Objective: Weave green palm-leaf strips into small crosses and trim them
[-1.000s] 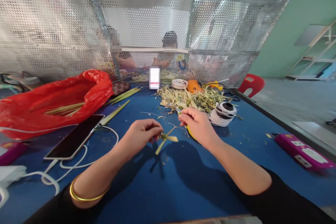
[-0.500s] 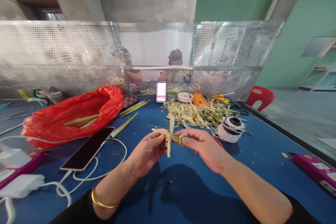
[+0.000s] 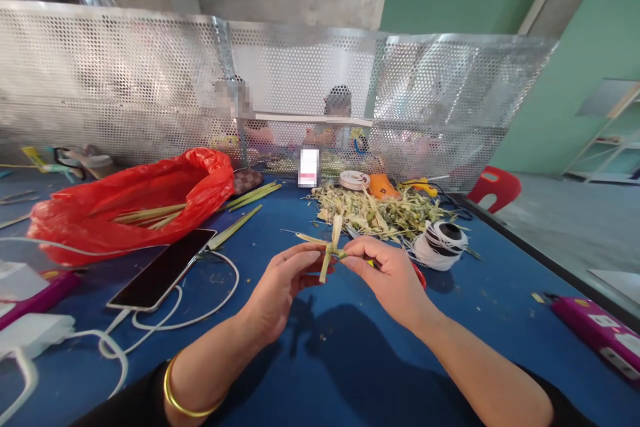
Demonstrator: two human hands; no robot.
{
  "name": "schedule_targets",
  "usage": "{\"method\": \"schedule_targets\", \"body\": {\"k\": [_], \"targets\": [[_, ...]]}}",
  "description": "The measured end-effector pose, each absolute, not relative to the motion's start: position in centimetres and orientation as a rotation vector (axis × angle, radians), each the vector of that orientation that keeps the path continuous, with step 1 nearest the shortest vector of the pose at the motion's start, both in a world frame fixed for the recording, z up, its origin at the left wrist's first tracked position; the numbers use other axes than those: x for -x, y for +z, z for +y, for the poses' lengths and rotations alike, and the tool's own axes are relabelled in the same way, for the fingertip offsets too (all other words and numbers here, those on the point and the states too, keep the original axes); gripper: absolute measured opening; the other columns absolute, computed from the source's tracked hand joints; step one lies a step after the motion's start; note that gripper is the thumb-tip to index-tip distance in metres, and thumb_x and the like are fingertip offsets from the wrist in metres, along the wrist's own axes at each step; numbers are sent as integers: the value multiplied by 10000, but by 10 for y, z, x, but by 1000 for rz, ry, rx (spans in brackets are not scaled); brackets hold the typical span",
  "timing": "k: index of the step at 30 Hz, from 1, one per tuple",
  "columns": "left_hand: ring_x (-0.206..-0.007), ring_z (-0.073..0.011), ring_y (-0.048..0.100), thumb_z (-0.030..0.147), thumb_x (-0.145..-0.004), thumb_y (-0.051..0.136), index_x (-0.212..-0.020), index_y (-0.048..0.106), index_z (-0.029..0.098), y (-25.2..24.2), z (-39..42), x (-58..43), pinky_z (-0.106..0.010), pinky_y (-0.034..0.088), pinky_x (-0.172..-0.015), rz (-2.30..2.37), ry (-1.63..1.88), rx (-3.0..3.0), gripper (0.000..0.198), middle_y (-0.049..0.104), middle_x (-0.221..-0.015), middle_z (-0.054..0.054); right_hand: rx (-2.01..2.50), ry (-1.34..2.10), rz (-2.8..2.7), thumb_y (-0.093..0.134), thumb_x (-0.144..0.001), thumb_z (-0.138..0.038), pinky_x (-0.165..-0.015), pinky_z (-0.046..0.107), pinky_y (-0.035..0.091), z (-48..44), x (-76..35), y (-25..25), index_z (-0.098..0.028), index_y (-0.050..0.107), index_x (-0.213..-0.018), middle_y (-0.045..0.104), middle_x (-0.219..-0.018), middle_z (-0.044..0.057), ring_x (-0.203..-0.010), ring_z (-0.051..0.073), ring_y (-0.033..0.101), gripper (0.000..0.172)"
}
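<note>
Between my two hands, above the blue table [image 3: 240,360], is a small woven piece of pale green leaf strips [image 3: 331,250], with ends sticking out upward, downward and to the left. My left hand [image 3: 287,280], a gold bangle on its wrist, pinches the piece from the left. From the right, the fingertips of my right hand [image 3: 383,273] are closed on the strip at its other end. Part of the weave is hidden behind my fingers. Past my right hand lie a spool of white cord [image 3: 440,247] and a heap of leaf scraps [image 3: 380,210].
On the left are a red plastic bag [image 3: 135,203] with long leaves inside, a phone [image 3: 163,270] on a white cable, and chargers. A roll of tape [image 3: 354,180] and an orange object [image 3: 383,187] sit by the scraps. People sit behind a perforated metal screen [image 3: 300,67].
The view has tilted down a little. The woven piece has turned in my hands, its upright strip now leaning right, and my left fingers have shifted their hold.
</note>
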State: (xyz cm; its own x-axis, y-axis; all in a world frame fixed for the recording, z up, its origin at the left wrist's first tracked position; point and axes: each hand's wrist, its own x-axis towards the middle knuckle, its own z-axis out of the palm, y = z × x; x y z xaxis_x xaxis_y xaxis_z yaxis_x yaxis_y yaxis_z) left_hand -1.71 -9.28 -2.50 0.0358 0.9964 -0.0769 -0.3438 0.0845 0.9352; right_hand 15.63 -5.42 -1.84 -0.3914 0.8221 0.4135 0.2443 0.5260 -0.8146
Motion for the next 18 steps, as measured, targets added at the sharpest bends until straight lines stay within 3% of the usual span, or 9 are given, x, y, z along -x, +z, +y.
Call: {"method": "schedule_targets", "body": {"k": [6,11,18], "targets": [[-684,-118,622,327,-717,713,-888,709,148,-30,-93,16,-220,460,-684,1092,1260,-878,248,710,-780,-43,846,986,-1954,583,-826,-254,-766,290,445,-57,-154,-21,-205,668,-746,656,-826,26,-795,174,599,127],[-605,-94,609,291,-719,715,-861,691,133,-29,-90,18,-203,466,-644,1078,1243,-731,214,699,-719,-40,949,1251,-1591,643,-775,-341,-783,308,455,-48,-160,-24,-194,675,-743,684,-952,51,-874,197,606,154],[-615,-91,608,266,-731,707,-904,686,134,-30,-87,20,-189,466,-609,1065,1229,-699,218,694,-729,-43,958,1266,-1581,655,-766,-362,-822,334,457,-47,-164,-21,-180,689,-799,685,-988,73,-915,214,606,188]]}}
